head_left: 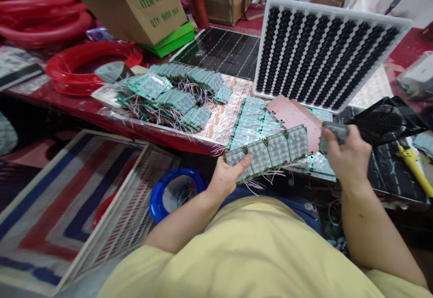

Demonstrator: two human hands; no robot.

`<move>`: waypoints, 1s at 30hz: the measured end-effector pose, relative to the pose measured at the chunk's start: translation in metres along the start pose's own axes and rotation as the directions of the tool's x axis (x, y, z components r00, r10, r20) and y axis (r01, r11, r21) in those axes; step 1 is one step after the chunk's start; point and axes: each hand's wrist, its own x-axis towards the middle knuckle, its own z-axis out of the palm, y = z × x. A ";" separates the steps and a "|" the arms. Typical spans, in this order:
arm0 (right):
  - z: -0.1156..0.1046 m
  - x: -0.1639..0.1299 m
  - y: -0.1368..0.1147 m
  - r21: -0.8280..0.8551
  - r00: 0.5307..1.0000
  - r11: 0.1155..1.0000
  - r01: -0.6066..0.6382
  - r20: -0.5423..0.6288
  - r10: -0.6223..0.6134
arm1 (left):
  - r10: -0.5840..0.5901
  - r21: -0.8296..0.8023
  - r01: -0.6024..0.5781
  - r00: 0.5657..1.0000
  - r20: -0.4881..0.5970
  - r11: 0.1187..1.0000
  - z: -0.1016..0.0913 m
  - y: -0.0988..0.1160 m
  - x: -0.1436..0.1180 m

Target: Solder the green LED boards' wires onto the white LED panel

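My left hand (pixel 233 171) grips one end of a panel of joined circuit boards (pixel 278 150), thumb on top. Its several sections carry rows of clear domed lenses, and thin red, white and green wires hang below. My right hand (pixel 350 156) is closed around a small separate board piece (pixel 334 132), apart from the panel's right end. Behind them, copper-coloured bare boards (pixel 296 115) lie over green circuit boards (pixel 250 120) on the table edge. Further left are stacked rows of small wired boards (pixel 179 102).
A white foam tray of black round parts (pixel 324 54) stands tilted behind the boards. Red rings (pixel 94 63) and a cardboard box (pixel 149 7) are at the back left. A blue ring (pixel 177 194) and a white plastic crate (pixel 108 226) sit below the table edge. A yellow-handled tool (pixel 414 167) lies right.
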 end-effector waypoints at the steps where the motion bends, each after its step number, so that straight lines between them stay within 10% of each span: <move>1: -0.006 0.000 -0.002 0.077 0.998 0.996 -0.052 -0.016 0.053 | 0.013 -0.059 -0.013 1.000 -0.002 0.998 0.000 0.000 0.002; 8: 0.002 -0.013 -0.019 0.353 0.984 0.929 0.112 0.087 -0.152 | -0.019 -0.125 0.033 0.994 0.111 0.992 0.010 -0.005 0.003; 14: 0.020 -0.017 -0.008 0.402 0.954 0.912 -0.086 0.298 -0.041 | 0.002 0.078 -0.008 0.997 0.081 0.997 0.011 -0.008 -0.004; 19: 0.026 -0.031 -0.026 0.091 0.999 0.995 0.032 -0.016 -0.031 | 0.110 0.031 -0.110 0.994 -0.021 0.993 0.016 -0.025 0.004; 24: 0.038 -0.031 -0.026 -0.083 0.995 0.993 0.080 -0.058 -0.085 | 0.102 0.054 -0.102 0.995 0.002 0.993 0.015 -0.029 0.008; 27: 0.025 -0.024 -0.023 0.070 0.997 0.998 0.002 -0.081 0.003 | 0.110 -0.002 -0.110 0.992 0.056 0.994 0.014 -0.025 0.012; 30: 0.009 -0.019 -0.026 0.339 0.990 0.940 -0.042 0.142 -0.007 | 0.108 -0.088 -0.100 0.990 0.095 0.991 0.016 -0.021 0.015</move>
